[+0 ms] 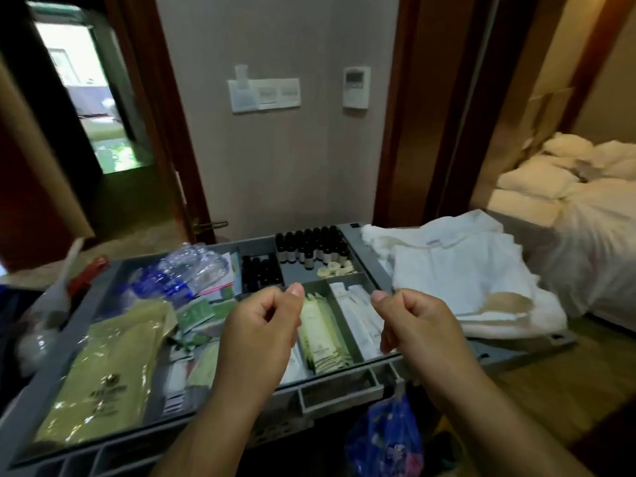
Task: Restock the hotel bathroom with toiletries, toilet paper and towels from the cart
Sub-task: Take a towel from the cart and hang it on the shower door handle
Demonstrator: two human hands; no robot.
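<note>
**Both hands over the cart, nothing picked up**

Left hand (261,318) and right hand (413,321) hover side by side above the front of the cart (340,382), a little apart from each other. Both have the fingers curled into the palm with the thumb resting on top. Each grip is closed up tight, with nothing in it that I can see.

Partly under the left hand there's a slot of green-and-white sachets (320,335) packed in a row. Just right of that, between the two hands, is a slot of white tubes (361,311). At the back of the tray dark bottles (309,247) with pale labels stand upright, packed together, with a smaller batch in the slot to their left. A few pale round bits (335,269) lie in front of them.

The left part of the tray is messier. Shiny yellow-green bags (110,366) lie flat at the front, small green packets (194,313) are scattered mid-tray, and a crushed plastic bottle (186,270) sits further back.

White towels (464,277) are folded in a pile on the right end of the cart, just beside the tray. A blue bag (385,438) hangs at the front, below the right wrist.

Past the cart is a wall with a switch panel (265,94) and a thermostat (356,86), and a bed (585,208) with white bedding is off to the right
</note>
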